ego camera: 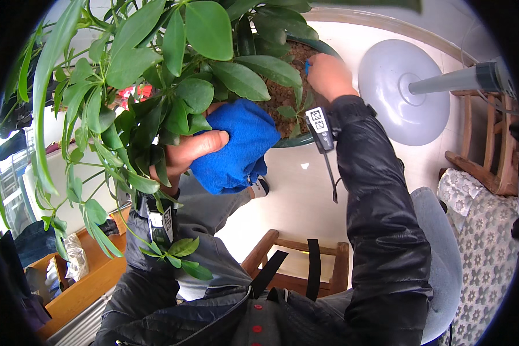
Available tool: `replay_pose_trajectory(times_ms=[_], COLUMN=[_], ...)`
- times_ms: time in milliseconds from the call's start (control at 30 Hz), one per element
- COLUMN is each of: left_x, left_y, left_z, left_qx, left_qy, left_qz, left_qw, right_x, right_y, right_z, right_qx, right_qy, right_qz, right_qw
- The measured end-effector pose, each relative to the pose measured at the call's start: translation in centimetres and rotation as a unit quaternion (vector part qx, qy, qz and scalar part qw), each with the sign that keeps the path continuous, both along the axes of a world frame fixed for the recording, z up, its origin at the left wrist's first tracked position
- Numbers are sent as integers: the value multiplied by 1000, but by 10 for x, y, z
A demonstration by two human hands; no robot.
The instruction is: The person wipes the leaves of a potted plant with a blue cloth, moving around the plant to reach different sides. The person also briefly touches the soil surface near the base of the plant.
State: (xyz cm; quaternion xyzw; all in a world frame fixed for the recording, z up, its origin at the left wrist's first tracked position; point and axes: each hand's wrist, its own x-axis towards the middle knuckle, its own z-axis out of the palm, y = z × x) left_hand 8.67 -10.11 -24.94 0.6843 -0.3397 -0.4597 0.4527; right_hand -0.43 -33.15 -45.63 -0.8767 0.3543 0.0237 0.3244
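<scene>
My left hand (186, 151) grips a bunched blue cloth (238, 142), its thumb pressed on top and its fingers mostly hidden by leaves. Broad green leaves of a potted plant (207, 34) surround that hand and hang over its wrist. My right hand (331, 78) is over the right side of the plant's dark green pot (328, 48), close to the brown soil (281, 96). A small blue thing (307, 67) shows at its curled fingers; most of it is hidden, so I cannot tell what it is.
A grey round base with a pole (404, 93) stands right of the pot. Wooden chair rails (480, 168) and patterned fabric (484, 259) lie farther right. Below me is a wooden stool (298, 277). At left, an orange-brown wooden ledge (91, 277) bears bags.
</scene>
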Motion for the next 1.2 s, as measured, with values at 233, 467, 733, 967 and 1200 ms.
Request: replay_pose_trajectory(times_ms=[233, 467, 733, 967, 1200], left_x=[-5, -5, 1, -5, -11], left_y=[-1, -1, 3, -3, -8], left_z=[3, 3, -4, 5, 10], left_qx=[28, 21, 5, 60, 62], left_qy=[0, 31, 2, -14, 30], left_qz=[39, 34, 38, 47, 54], left_qw=[999, 999, 999, 997, 996], right_x=[3, -27, 30, 13, -6], right_y=[78, 26, -3, 5, 41], right_z=[14, 29, 3, -9, 7], right_qx=[-75, -81, -88, -117, -137], right_qy=[-73, -26, -21, -57, -59], right_qz=[6, -31, -71, -30, -21], right_qw=[995, 996, 993, 991, 989])
